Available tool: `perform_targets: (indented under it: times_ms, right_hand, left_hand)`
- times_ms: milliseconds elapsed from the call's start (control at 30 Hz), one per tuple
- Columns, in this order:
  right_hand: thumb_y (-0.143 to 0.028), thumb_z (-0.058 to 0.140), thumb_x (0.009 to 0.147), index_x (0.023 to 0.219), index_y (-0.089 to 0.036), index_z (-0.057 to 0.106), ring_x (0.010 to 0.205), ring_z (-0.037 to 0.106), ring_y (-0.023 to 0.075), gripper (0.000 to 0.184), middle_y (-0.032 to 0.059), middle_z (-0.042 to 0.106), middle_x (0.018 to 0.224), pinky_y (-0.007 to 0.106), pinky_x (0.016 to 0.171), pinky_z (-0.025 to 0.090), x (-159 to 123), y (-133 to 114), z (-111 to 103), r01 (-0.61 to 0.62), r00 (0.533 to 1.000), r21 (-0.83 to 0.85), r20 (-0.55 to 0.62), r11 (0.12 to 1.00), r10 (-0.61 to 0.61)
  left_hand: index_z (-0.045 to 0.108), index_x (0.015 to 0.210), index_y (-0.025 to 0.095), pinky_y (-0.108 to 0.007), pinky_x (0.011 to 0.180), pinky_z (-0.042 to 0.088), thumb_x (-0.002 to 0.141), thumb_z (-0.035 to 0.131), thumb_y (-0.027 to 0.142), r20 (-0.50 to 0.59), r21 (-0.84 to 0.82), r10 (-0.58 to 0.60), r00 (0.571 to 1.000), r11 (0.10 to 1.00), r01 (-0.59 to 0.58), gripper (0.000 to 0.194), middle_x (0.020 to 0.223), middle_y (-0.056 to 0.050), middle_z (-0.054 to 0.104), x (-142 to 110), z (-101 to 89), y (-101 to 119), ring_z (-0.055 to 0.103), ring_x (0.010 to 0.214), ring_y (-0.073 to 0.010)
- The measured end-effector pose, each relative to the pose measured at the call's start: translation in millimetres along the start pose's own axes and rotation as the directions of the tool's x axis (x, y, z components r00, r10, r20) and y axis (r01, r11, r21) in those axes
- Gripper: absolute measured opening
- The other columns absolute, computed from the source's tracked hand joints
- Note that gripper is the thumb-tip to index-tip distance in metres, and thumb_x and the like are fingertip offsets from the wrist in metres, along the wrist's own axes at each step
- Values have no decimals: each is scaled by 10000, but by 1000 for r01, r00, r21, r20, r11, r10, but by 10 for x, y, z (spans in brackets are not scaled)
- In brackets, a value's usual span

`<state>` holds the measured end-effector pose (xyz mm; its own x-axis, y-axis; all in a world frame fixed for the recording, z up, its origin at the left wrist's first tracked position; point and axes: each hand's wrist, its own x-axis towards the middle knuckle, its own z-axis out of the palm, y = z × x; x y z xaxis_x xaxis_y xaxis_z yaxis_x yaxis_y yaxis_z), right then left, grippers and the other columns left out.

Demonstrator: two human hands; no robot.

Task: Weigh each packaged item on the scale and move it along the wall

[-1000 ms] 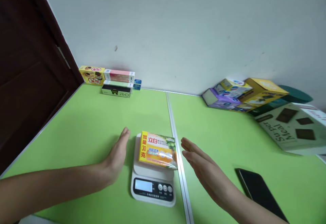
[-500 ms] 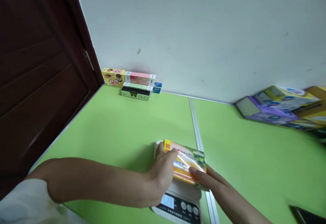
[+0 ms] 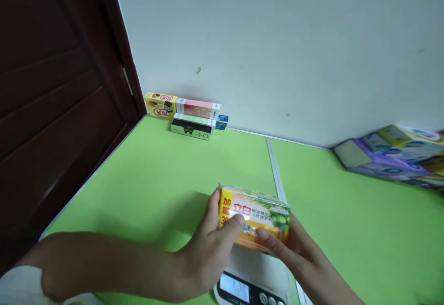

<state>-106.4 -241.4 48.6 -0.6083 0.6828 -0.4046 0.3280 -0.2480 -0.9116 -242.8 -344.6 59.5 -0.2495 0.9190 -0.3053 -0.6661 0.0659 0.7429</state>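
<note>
A yellow, white and green pack of laundry soap (image 3: pixel 255 210) is gripped by both hands at its two ends. My left hand (image 3: pixel 217 235) wraps its left end, thumb across the printed front and the other fingers partly hidden behind. Around the right end is my right hand (image 3: pixel 298 242), its thumb also on the front. Below and behind the pack lies a white digital scale (image 3: pixel 258 265) with a lit display; the digits are too blurred to read. The pack covers part of the scale's plate, and I cannot tell whether the two touch.
Against the wall at the back left stand a yellow snack box (image 3: pixel 160 106), a pink box (image 3: pixel 198 107), a black and pale green box (image 3: pixel 192 128) and a small blue box (image 3: pixel 222 122). Blurred purple and yellow boxes (image 3: pixel 388 157) lie at the right. A metal strip (image 3: pixel 273 159) crosses the green table (image 3: pixel 173 171).
The pack has tilted up so its printed front faces me more squarely, with both hands still on it. The view has shifted slightly, and a dark object at the lower right is out of sight.
</note>
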Motion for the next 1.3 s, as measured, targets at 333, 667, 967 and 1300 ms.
perform_targets:
  times_ms: [333,667,967,1300]
  right_hand:
    - [-371,708,691,1443,-278,227,1228,491,281,897,109,491,1367,428,939,506,380,-151,318,128,983,-272,166,954,-85]
    - [-184,695,595,1192,-121,426,1080,525,291,657,165,532,1167,438,942,450,1815,-702,1266,615,760,-663,354,427,-545]
    - [-327,721,642,1117,-106,484,1065,479,353,574,197,532,1123,470,920,416,2886,-1032,2020,569,681,-796,318,204,-660]
    - [-267,700,659,1139,-112,423,999,556,308,576,190,469,1163,426,836,491,3203,-1083,2271,544,777,-703,215,459,-592]
  left_hand:
    - [438,1217,123,-433,985,437,532,788,113,-91,413,-142,986,895,167,770,1282,-190,529,168,-914,465,523,1176,-305]
    - [537,1133,189,-412,936,479,528,725,111,-37,836,336,941,526,-155,638,1183,-91,616,757,-1825,1563,568,1138,-277]
    - [626,840,197,-358,845,504,458,711,50,-185,946,446,875,321,36,417,836,-9,669,1501,-2495,2496,651,832,-218]
    - [629,824,167,-376,693,537,550,666,51,-436,810,393,810,564,163,300,845,-72,693,1719,-2754,2428,661,869,-273]
